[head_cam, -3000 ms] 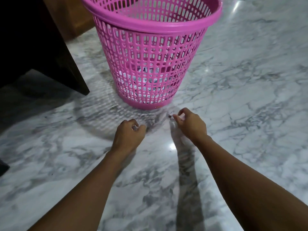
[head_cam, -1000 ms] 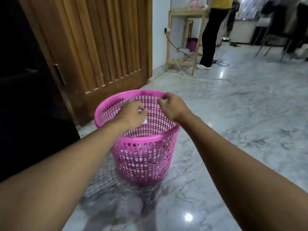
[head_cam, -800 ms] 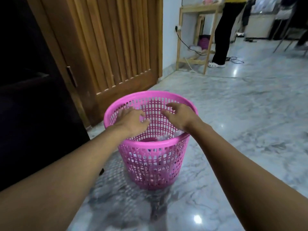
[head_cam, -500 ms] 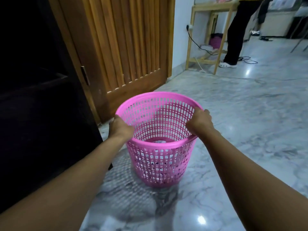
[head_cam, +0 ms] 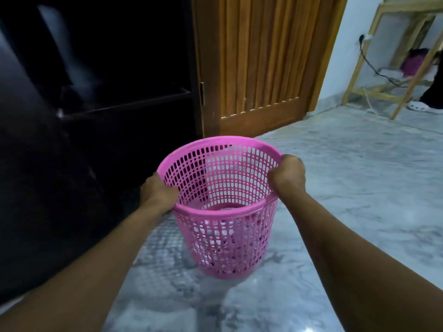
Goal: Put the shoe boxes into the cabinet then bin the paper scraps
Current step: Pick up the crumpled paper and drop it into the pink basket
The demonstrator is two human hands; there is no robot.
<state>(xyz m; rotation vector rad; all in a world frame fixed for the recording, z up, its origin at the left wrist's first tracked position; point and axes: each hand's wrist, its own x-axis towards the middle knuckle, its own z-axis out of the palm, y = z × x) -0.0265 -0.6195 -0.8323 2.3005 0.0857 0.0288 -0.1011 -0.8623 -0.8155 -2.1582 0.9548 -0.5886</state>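
Head cam view, looking down at a pink mesh basket on the grey marble floor. Both hands have it by the rim. The left hand is clamped on the left edge, thumb hooked over the inside of the rim. The right hand is wrapped round the right edge, fingers curled over the top. So both hands are grasping the basket and neither is loose. The basket leans a bit toward the camera and looks slightly blurred, and I honestly can't tell if its base is touching the floor or just off it. The paper scraps are down in the bottom of the basket, showing as whitish bits through the holes. Just left of the basket is the dark cabinet, standing open with a shelf visible, but it's way too dark inside to make out anything in there. Behind the basket is a slatted wooden door. Off in the far right corner there's a light wooden rack with a black cable running down from a wall socket, and a white shoe on the floor next to it.
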